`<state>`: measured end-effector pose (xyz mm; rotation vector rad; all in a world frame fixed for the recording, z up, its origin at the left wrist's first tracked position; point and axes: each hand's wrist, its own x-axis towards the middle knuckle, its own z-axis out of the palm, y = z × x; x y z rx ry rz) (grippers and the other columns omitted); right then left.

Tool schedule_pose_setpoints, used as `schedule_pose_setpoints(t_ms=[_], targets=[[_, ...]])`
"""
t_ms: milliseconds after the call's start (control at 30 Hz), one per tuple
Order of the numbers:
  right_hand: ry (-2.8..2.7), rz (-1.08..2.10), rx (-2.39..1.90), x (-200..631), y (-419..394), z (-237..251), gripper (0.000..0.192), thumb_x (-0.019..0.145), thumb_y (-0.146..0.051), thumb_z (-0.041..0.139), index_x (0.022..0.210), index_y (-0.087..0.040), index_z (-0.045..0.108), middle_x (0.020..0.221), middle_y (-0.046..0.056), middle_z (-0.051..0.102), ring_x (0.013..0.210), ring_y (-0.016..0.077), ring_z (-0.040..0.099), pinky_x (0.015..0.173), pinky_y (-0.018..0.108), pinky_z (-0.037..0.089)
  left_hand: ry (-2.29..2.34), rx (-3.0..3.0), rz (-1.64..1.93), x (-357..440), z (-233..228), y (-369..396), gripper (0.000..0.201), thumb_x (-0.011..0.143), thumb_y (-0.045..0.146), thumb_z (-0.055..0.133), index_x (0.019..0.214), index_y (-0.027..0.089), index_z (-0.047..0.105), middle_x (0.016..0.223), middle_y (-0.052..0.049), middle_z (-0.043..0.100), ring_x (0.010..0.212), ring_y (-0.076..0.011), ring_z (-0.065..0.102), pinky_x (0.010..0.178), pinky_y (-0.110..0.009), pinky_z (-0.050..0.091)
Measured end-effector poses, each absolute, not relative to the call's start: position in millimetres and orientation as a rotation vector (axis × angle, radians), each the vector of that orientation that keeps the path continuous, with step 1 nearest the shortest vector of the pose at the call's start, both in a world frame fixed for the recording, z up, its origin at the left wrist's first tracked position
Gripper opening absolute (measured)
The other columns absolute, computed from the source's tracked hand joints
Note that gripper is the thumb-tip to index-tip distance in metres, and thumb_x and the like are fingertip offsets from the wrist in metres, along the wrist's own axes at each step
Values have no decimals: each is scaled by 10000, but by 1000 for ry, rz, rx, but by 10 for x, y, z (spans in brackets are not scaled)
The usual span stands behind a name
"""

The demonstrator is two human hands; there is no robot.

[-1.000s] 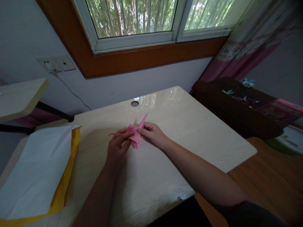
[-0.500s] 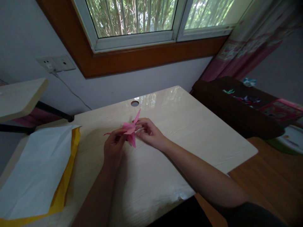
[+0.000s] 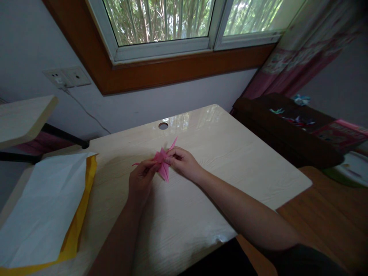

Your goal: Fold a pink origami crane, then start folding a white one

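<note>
Near the middle of the pale wooden surface, both hands meet on a pink folded paper figure; the left hand comes in from six o'clock and its fingers pinch the figure's left side, where a thin point sticks out toward nine o'clock; the right hand comes in from four o'clock and its fingers are closed on the figure's right side, just below a second thin point that rises toward one o'clock; a broader pink flap hangs down between the two hands toward six o'clock, close over the surface, though whether it touches cannot be told; at twelve o'clock from the figure, near the far edge, lies a round cable hole; at eight o'clock, well apart from the hands, a white sheet lies on top of a yellow sheet whose edge shows along its right side; at two o'clock, beyond the surface, stands a dark brown box holding small coloured paper pieces; a window fills the wall at twelve o'clock, with a wall socket at ten o'clock.
</note>
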<state>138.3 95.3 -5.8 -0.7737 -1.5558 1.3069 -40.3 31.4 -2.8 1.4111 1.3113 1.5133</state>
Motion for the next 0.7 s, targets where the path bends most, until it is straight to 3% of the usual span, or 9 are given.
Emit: schedule_pose_setpoints(t_ms=[367, 700], targets=[[-1501, 1322, -895, 1350, 919, -69, 353, 791, -518, 768, 807, -198, 619, 723, -10, 567, 651, 130, 481, 592, 258, 380, 1298, 1323, 1497, -325, -68, 329, 228, 825, 381, 760, 852, 204, 617, 962, -44, 743, 839, -163, 705, 794, -301, 581], [-1470, 1323, -902, 1333, 877, -50, 360, 795, -515, 766, 837, -211, 577, 695, -34, 529, 603, 117, 434, 559, 259, 336, 1373, 1329, 1546, -299, -74, 321, 237, 822, 352, 769, 921, 203, 614, 824, 9, 677, 720, -120, 657, 696, -236, 547]])
